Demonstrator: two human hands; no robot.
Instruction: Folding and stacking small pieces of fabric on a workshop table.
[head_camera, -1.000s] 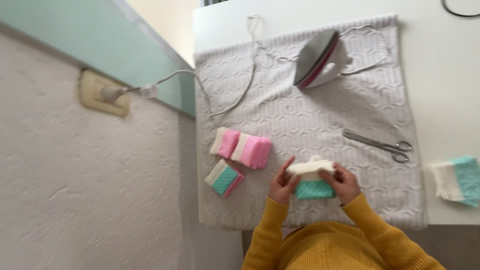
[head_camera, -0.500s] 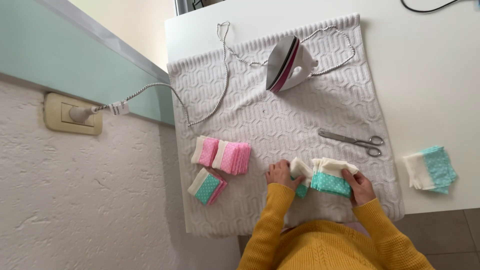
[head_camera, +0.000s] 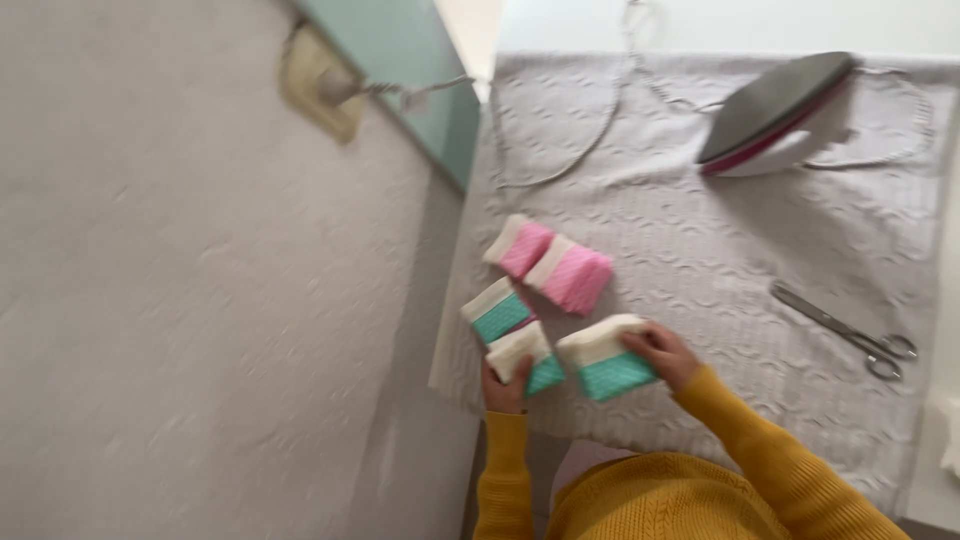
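I see my left hand (head_camera: 508, 388) with fingers curled around a small teal-and-white folded cloth (head_camera: 528, 358) near the grey textured mat's (head_camera: 700, 260) front edge. My right hand (head_camera: 665, 355) pinches a matching folded cloth (head_camera: 608, 362) just beside it.

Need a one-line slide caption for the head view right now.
Left hand and right hand each hold a teal-and-white folded cloth on a grey mat, beside iron and scissors.
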